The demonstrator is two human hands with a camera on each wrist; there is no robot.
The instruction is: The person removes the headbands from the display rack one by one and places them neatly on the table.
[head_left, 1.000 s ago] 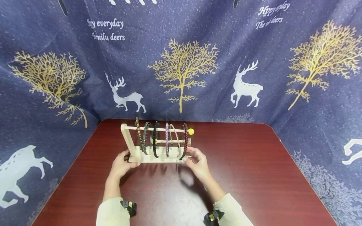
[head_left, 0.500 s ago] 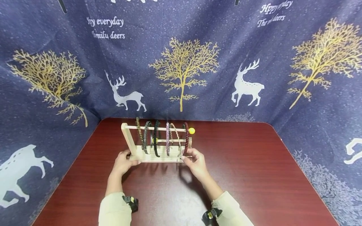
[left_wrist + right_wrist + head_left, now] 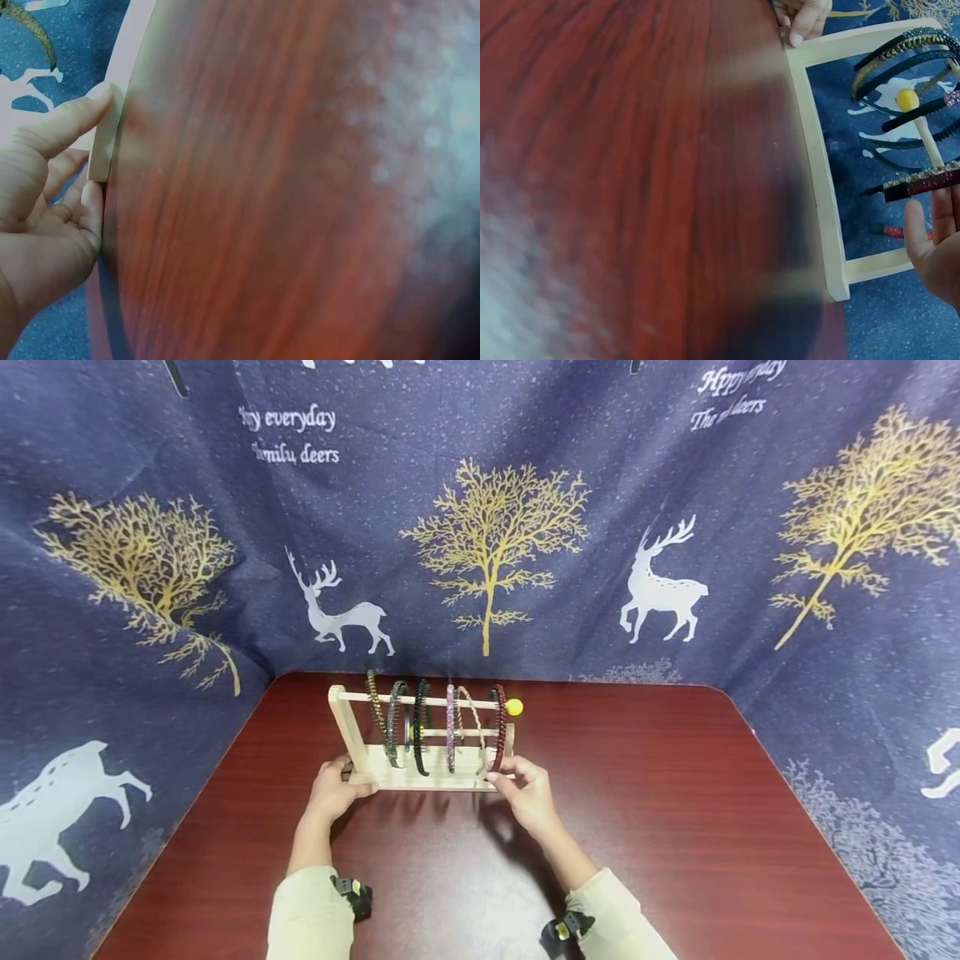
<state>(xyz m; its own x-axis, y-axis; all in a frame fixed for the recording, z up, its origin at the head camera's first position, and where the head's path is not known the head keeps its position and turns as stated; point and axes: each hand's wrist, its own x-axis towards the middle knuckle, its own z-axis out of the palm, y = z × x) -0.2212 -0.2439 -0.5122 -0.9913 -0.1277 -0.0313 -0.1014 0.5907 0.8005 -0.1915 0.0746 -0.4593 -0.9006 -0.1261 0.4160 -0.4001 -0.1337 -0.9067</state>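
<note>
A pale wooden headband rack (image 3: pixel 401 780) stands on the table with several headbands on its upper rod. My left hand (image 3: pixel 333 789) holds the base's front left corner, thumb along the front edge; the left wrist view shows the thumb (image 3: pixel 75 120) on the wood and fingers around its end. At the rack's right end, my right hand (image 3: pixel 532 795) pinches the lower end of a dark red headband (image 3: pixel 500 727) between thumb and fingers. In the right wrist view, that headband (image 3: pixel 934 182) lies right against the fingertips. Beside it hang a beige braided headband (image 3: pixel 472 718) and a pink glittery one (image 3: pixel 451 727).
A black headband (image 3: pixel 421 731), a grey one (image 3: pixel 395 727) and a gold one (image 3: pixel 377 710) hang further left. Yellow balls cap the rods, one (image 3: pixel 514 707) at the upper right. The table (image 3: pixel 637 777) is reddish brown, with a blue printed cloth (image 3: pixel 562 485) behind it.
My right hand has shifted slightly from the base's front edge to the dark red headband's lower end, which has moved a little up and right. The left hand keeps its place on the corner.
</note>
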